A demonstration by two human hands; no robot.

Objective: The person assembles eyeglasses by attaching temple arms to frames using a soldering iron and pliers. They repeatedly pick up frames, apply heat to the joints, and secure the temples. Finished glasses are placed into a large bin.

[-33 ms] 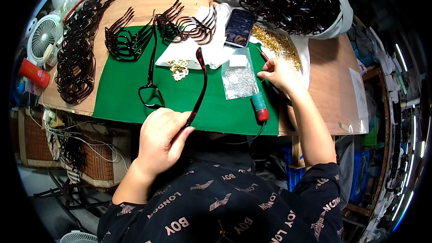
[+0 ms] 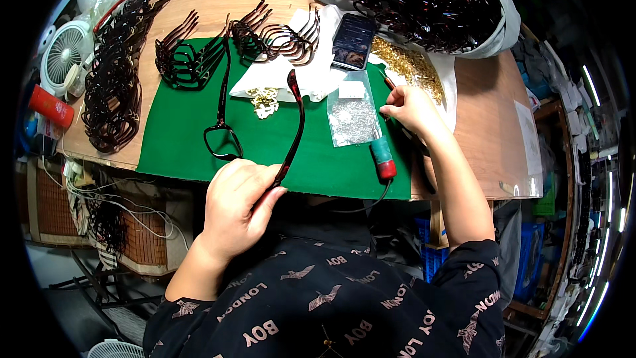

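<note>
My left hand (image 2: pixel 240 202) is closed around a dark tortoiseshell eyeglass frame (image 2: pixel 224 152) at the near edge of the green mat (image 2: pixel 311 166). Both its temples point away from me; one rim shows, and the other is hidden behind my fingers. Over the mat's right side, my right hand (image 2: pixel 412 107) pinches a slim pointed tool (image 2: pixel 389 82) with a reddish-brown handle. Its exact kind is unclear. Beside that hand lie a clear bag of tiny silver parts (image 2: pixel 352 122) and a green-and-red corded hand tool (image 2: pixel 382 159).
Stacked eyeglass frames (image 2: pixel 189 66) stand at the mat's far left, near a long row of frames (image 2: pixel 109 93). Gold parts (image 2: pixel 407 66) lie beside a phone (image 2: pixel 353 41). A large sack of dark temples (image 2: pixel 411 0) fills the far right. A white fan (image 2: pixel 65 56) stands left.
</note>
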